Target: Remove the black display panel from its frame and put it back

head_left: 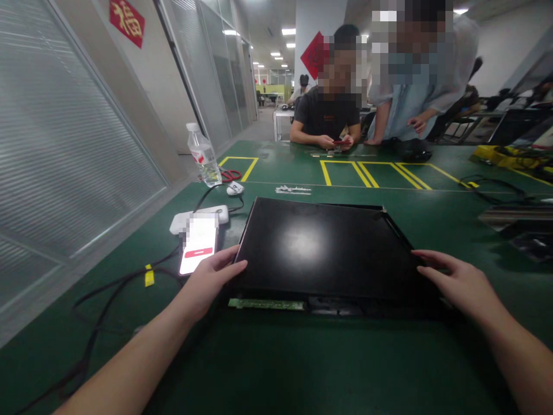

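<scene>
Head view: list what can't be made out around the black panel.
All in the head view:
Black panel: underside, hidden by its top face.
Left hand: some fingers, hidden by the hand or panel edge.
Right hand: likewise.
Phone: upper screen, pixelated.
Dark items at the right edge: too blurred to name.

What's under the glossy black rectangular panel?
Past the near edge of the glossy black rectangular panel, a narrow green circuit board shows; a thin black frame shows along the panel's right edge. Whatever else lies beneath is covered.

Glass partitions (222, 75) and ceiling lights (288, 31) suggest an office.
</scene>
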`<state>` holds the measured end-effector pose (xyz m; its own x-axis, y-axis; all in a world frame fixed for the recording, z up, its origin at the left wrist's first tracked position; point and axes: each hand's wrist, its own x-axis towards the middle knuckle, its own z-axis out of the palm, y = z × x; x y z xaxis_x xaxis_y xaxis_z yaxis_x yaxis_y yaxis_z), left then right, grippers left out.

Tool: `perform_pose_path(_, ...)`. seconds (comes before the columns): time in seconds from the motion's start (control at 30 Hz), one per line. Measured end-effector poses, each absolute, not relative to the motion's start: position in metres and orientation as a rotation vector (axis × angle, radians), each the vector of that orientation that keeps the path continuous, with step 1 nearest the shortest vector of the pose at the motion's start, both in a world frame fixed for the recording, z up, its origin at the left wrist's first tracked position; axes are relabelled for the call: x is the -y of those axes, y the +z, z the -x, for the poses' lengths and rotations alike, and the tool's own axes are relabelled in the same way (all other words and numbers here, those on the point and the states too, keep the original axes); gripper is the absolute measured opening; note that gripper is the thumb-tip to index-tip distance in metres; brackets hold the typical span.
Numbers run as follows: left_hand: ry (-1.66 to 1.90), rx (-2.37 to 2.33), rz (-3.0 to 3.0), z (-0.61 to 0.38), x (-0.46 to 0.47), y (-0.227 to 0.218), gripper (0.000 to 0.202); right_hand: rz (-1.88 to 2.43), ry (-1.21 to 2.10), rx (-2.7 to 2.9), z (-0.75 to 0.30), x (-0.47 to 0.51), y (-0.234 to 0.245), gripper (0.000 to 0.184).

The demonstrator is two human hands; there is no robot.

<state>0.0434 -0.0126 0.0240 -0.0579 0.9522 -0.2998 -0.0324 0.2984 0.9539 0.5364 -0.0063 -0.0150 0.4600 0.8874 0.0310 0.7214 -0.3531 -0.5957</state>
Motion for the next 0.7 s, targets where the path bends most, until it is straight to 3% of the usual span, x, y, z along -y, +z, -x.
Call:
perform_pose_path(0.4,1.105,-1.482,-1.110,-0.036,0.011,0.012,0.074,2.089,0.374,1.423,-0.550,0.005,-0.032,0.055)
perform_pose_path(0.7,1.238,-1.280,-1.198,-0.032,0.011,0.001,0.067,2.043,0.388,1.398,-0.553,0.003,-0.038,0.061)
